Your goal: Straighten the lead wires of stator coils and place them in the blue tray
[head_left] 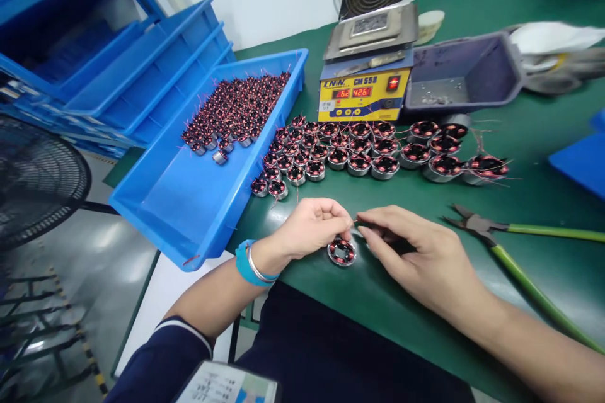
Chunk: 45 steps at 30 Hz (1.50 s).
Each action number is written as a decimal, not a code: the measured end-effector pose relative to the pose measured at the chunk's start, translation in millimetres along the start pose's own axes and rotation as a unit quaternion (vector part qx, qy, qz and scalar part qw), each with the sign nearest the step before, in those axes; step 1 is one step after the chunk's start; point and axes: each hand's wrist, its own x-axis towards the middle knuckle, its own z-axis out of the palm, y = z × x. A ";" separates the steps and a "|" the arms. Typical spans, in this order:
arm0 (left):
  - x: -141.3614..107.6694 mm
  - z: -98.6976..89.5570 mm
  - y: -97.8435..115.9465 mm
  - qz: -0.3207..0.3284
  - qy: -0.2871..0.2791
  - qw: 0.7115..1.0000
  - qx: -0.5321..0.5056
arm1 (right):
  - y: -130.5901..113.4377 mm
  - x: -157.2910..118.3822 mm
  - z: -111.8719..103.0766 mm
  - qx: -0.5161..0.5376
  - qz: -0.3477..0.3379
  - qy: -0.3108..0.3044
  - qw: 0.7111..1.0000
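Observation:
A ring-shaped motor stator (341, 253) with copper windings lies on the green table, just below my two hands. My left hand (317, 227) is closed in a pinch directly above the stator, at a thin wire. Facing it from the right, my right hand (416, 252) pinches the same fine wire between thumb and forefinger, the fingertips of both hands almost meeting. The wire is too thin to follow down to the stator. To the right of my right hand lie cutting pliers (477, 223) with green handles, their jaws apart.
Several rows of wound stators (359, 164) stand beyond my hands. A blue tray (174, 201) at the left holds many small ones. Behind sit a yellow solder pot (363, 94) and a purple bin (463, 75). Gloves (558, 69) lie back right; a black fan (38, 182) stands left.

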 end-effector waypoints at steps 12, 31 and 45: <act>2.6 -7.3 -4.6 0.024 -0.051 0.998 0.015 | 2.6 -1.0 -0.4 -0.017 -0.034 -0.014 0.999; -2.4 -8.1 -0.7 0.056 -0.109 0.990 0.063 | 5.1 11.6 -13.8 0.162 0.160 -0.251 0.941; -3.5 -8.6 -3.5 0.063 -0.114 0.989 0.068 | 2.4 6.4 -11.3 0.164 0.149 -0.237 0.946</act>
